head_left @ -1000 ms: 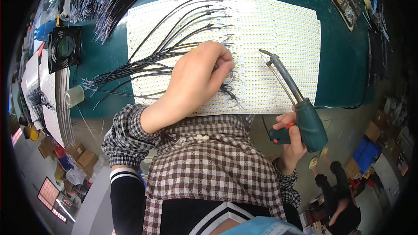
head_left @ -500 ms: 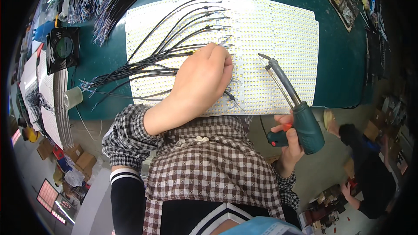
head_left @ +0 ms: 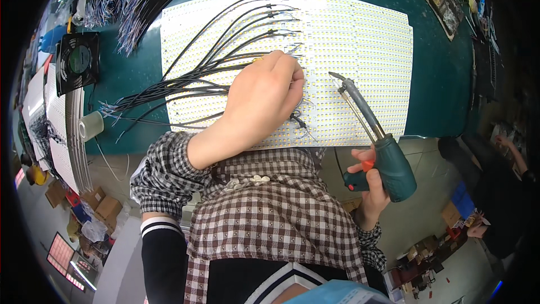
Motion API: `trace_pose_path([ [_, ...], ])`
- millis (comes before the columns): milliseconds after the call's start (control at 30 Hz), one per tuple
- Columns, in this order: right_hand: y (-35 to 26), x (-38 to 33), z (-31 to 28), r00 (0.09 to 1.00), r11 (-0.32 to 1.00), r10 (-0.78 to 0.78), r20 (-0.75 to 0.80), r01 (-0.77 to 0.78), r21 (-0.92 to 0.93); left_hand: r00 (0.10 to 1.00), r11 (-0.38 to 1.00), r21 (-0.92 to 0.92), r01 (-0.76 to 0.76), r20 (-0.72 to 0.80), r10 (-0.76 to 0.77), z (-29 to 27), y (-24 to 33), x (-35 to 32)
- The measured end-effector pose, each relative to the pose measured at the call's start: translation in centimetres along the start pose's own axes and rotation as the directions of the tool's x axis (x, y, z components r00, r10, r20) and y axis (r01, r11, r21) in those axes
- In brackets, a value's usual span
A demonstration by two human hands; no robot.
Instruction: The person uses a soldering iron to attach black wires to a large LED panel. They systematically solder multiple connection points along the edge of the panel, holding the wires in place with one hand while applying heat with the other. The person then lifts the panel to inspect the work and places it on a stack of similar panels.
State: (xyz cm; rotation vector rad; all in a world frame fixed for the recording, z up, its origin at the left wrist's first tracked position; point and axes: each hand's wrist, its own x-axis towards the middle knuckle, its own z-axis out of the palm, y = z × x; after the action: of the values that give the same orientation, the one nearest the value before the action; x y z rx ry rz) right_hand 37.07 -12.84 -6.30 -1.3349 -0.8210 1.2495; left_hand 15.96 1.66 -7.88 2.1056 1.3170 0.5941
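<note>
My left hand (head_left: 263, 91) is closed in a pinch on the end of a black cable, low over a white LED panel (head_left: 360, 39). Its knuckles hide most of the pinched end. Several black cables (head_left: 185, 81) fan across the panel's left half, their thin stripped wires lying along a row near its middle. In my right hand (head_left: 372, 194) is a dark green soldering gun (head_left: 394, 169) with a red trigger. Its long barrel slants up and left, and the dark tip is above the panel, apart from my left hand.
A black fan (head_left: 78, 63) stands at the left on the green table (head_left: 439, 90), near a roll (head_left: 91, 126) and stacked panels (head_left: 63, 129). Cable bundles (head_left: 135, 5) lie at the far left, a dirty tray (head_left: 441, 5) at the far right. Another person (head_left: 495, 191) is at the right.
The soldering gun's tip has shifted slightly left, toward my left hand, which keeps its pinch over the panel. The other person at the right has changed position.
</note>
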Motion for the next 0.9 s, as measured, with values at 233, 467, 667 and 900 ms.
trace_pose_path([
  [233,0.1,-0.1,0.1,1.000,1.000,0.004,0.004,-0.004,-0.009,0.992,0.973,-0.197,0.118,0.075,-0.105,-1.3,0.2,0.0],
  [467,0.1,-0.3,-0.1,1.000,1.000,0.007,0.005,-0.007,-0.001,0.998,0.996,-0.076,0.046,0.051,-0.043,-0.9,0.0,0.0],
  [667,0.0,-0.2,0.0,1.000,1.000,0.012,0.016,-0.012,0.006,0.998,0.995,-0.081,0.058,0.032,-0.056,-0.9,0.2,-0.1],
  [900,0.1,-0.2,0.2,0.999,0.999,0.026,0.021,-0.027,0.021,0.998,0.997,-0.057,0.049,0.030,-0.048,-0.3,0.1,0.2],
])
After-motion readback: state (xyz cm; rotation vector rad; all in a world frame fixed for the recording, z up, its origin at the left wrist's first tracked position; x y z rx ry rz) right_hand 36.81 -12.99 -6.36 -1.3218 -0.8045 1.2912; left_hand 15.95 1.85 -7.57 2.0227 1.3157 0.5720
